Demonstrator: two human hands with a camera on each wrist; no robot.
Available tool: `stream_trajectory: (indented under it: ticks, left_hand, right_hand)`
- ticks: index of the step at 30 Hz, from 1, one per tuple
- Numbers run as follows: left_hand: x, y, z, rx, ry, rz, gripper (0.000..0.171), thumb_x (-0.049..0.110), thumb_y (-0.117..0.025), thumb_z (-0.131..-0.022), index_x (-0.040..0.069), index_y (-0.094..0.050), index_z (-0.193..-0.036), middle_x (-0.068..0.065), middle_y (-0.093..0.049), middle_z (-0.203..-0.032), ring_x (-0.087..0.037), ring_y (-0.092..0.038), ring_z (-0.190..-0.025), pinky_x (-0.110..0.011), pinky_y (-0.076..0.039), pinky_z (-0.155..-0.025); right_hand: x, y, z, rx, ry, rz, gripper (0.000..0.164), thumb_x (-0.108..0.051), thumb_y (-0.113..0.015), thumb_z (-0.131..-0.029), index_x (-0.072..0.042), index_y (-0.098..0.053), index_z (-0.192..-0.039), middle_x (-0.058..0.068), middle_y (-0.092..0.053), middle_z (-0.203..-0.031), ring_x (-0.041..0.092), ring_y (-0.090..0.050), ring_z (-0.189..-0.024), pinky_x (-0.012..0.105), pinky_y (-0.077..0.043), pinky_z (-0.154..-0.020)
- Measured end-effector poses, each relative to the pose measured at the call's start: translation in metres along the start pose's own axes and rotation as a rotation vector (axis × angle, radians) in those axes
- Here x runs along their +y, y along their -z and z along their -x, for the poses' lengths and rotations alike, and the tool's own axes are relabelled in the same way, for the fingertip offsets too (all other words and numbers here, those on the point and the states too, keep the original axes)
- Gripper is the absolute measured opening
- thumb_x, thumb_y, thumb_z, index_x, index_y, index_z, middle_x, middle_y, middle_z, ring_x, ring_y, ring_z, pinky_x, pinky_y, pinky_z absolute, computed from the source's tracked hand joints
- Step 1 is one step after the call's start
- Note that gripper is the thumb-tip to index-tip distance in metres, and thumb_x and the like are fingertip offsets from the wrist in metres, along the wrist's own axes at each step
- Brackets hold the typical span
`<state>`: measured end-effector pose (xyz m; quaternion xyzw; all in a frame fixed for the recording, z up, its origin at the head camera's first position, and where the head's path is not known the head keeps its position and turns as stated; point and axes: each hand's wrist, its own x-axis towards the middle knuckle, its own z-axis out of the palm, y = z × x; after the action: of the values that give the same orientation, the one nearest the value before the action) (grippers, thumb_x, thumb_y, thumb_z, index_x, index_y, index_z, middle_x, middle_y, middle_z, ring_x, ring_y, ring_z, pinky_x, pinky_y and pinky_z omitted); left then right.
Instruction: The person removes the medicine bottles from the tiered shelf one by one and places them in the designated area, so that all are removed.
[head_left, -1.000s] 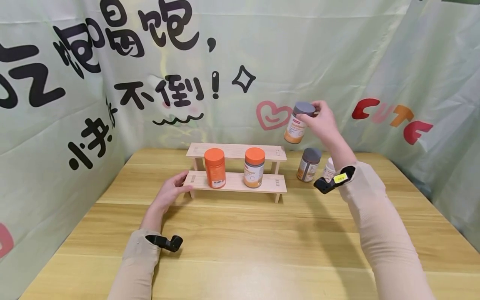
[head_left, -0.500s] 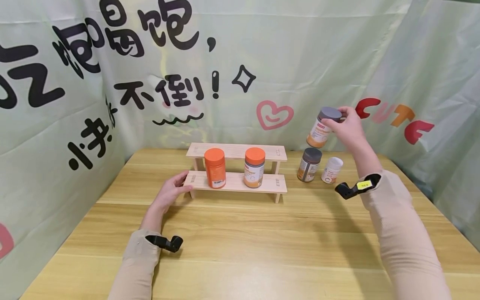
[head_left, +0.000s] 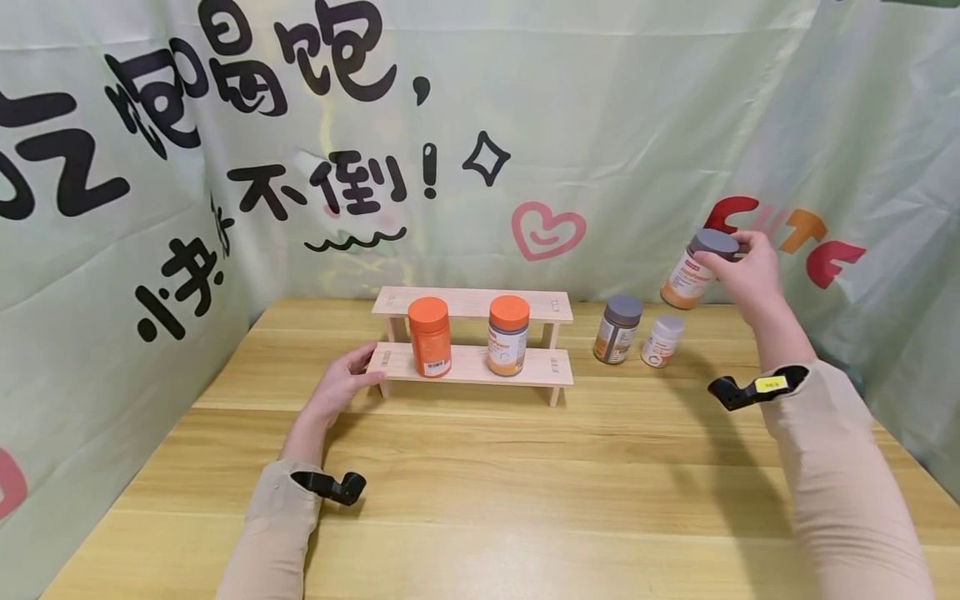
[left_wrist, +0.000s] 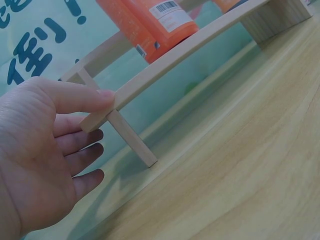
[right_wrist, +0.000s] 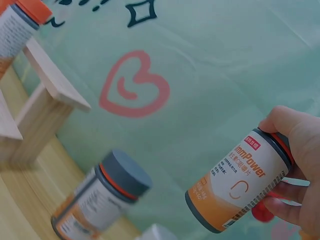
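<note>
My right hand (head_left: 753, 275) grips a grey-capped supplement bottle (head_left: 686, 279) by its cap end, holding it tilted in the air above the back right of the table. Its white and orange label faces the right wrist camera. At the left end of a two-tier wooden display stand (head_left: 470, 360), my left hand (head_left: 339, 389) pinches the lower board; the left wrist view shows the thumb (left_wrist: 82, 99) along its edge and fingers behind and beneath. On that board stand an orange bottle (head_left: 431, 343) and an orange-capped grey bottle (head_left: 507, 343), both upright.
Right of the stand, another grey-capped bottle (head_left: 617, 330) and a small white bottle (head_left: 662, 341) stand upright on the wooden table (head_left: 495, 492). A printed cloth backdrop (head_left: 637, 108) hangs behind and along both sides.
My right hand has carried the grey-capped bottle rightward and somewhat lower, past the standing grey-capped bottle and the small white one. My left hand stays at the stand's end.
</note>
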<state>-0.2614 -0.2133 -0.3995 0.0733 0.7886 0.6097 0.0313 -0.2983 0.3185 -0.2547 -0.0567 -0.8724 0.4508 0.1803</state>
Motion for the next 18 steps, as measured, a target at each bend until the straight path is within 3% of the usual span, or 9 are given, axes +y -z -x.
stream_trajectory:
  ticks: [9,18]
  left_hand:
    - [0.000,0.001,0.001,0.006,0.000,-0.005,0.068,0.008,-0.063,-0.087,-0.003,-0.026,-0.144,-0.022,-0.027,-0.147,-0.033,-0.026,-0.134,-0.045,-0.020,-0.109]
    - [-0.003,0.001,-0.001,0.006,-0.004,-0.003,0.067,0.006,-0.062,-0.087,-0.004,-0.027,-0.143,-0.022,-0.027,-0.147,-0.033,-0.026,-0.134,-0.044,-0.022,-0.109]
  right_hand:
    - [0.026,0.018,0.003,0.007,-0.058,0.061,0.084,-0.051,-0.053,-0.086,0.007,-0.019,-0.137,0.026,-0.030,-0.129,0.039,-0.033,-0.114,0.046,-0.038,-0.094]
    - [0.053,0.021,0.009,0.014,-0.077,0.100,0.081,-0.046,-0.055,-0.087,0.009,-0.021,-0.136,0.028,-0.033,-0.126,0.039,-0.035,-0.111,0.045,-0.039,-0.086]
